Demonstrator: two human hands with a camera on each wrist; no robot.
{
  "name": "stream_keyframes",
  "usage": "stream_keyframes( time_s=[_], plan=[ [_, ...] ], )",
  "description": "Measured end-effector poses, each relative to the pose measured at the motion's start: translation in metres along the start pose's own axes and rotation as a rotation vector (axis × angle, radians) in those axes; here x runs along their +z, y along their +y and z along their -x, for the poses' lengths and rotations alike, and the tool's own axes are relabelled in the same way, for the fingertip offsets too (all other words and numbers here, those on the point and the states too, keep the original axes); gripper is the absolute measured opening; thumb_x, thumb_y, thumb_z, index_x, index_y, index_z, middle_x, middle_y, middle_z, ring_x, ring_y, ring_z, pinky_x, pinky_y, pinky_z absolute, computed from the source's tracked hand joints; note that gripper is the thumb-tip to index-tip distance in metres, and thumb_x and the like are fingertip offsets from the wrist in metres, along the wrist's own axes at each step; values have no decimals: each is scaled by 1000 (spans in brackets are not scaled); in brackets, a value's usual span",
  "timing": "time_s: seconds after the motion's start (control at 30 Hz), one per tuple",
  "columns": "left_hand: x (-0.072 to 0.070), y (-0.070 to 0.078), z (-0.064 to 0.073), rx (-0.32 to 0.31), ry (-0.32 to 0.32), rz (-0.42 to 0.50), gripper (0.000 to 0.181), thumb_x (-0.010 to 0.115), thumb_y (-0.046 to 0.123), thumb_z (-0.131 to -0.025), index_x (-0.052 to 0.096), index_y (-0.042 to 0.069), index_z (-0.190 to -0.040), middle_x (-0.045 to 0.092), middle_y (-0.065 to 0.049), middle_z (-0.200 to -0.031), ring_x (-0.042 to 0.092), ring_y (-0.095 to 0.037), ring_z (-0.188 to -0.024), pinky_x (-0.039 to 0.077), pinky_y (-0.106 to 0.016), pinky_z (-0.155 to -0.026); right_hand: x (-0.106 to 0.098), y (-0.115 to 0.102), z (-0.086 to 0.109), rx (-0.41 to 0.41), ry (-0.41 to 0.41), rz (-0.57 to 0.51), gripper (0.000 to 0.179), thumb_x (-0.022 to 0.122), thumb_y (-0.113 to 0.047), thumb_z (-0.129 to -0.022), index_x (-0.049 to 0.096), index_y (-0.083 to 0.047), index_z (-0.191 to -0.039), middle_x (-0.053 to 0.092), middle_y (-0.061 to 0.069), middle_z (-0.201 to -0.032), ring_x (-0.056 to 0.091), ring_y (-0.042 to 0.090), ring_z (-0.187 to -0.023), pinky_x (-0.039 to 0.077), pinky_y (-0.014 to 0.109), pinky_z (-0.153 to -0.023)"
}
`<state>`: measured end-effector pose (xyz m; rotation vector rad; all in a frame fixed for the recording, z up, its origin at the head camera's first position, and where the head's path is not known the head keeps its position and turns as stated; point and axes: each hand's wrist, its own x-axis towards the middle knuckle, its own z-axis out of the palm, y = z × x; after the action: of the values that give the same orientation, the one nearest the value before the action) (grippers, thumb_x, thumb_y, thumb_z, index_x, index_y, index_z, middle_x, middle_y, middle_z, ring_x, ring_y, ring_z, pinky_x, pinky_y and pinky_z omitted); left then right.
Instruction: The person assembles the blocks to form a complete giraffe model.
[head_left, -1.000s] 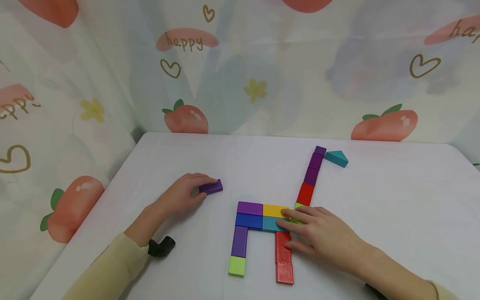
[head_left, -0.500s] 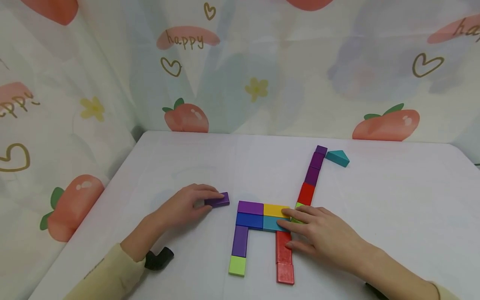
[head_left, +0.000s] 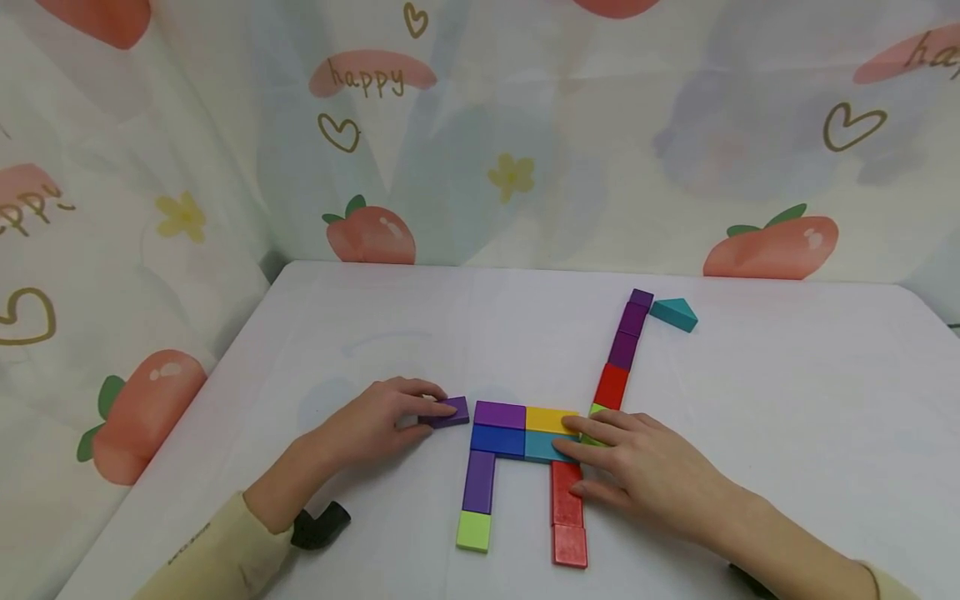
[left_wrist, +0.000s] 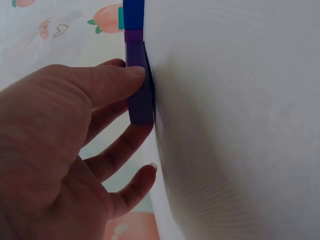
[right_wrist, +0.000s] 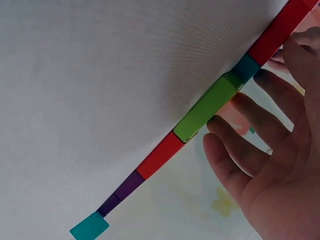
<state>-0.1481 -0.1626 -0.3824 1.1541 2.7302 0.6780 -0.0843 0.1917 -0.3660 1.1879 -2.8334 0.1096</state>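
Between thumb and fingers, my left hand point(head_left: 386, 421) pinches a purple block point(head_left: 455, 411) lying flat just left of the block figure, a small gap away in the head view. The left wrist view shows the thumb across that block's point(left_wrist: 140, 97) near side. My right hand point(head_left: 645, 467) rests with spread, fairly straight fingers on the figure's right part. Its fingertips touch the yellow block point(head_left: 546, 419), the teal block point(head_left: 540, 446) and the upper red block point(head_left: 565, 492), and partly cover the green block point(right_wrist: 207, 107).
The figure also has a purple block point(head_left: 500, 414), a blue block point(head_left: 498, 442), a purple leg point(head_left: 478, 483) and a light green foot point(head_left: 473, 532). A line of red and purple blocks point(head_left: 624, 350) runs up to a teal triangle point(head_left: 674, 314). A patterned curtain point(head_left: 480, 133) borders the table.
My left hand has slid the purple block right and toward the body, up close to the figure's left end. The right hand and the other blocks keep their places.
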Motion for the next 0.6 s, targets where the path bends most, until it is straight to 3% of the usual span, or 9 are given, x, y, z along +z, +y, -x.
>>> stream_keyframes(
  time_s=[0.6],
  plan=[
    [2,-2,0,52,9,18,39,76,4,-90,73,15,-126,65,-3,-129,60,-23,-120,50,-43,-98,1,0,0,-20,32,10,46,70,-45,-93,70,-20,-132,64,8,-134,59,33,-121,52,51,-93]
  ],
)
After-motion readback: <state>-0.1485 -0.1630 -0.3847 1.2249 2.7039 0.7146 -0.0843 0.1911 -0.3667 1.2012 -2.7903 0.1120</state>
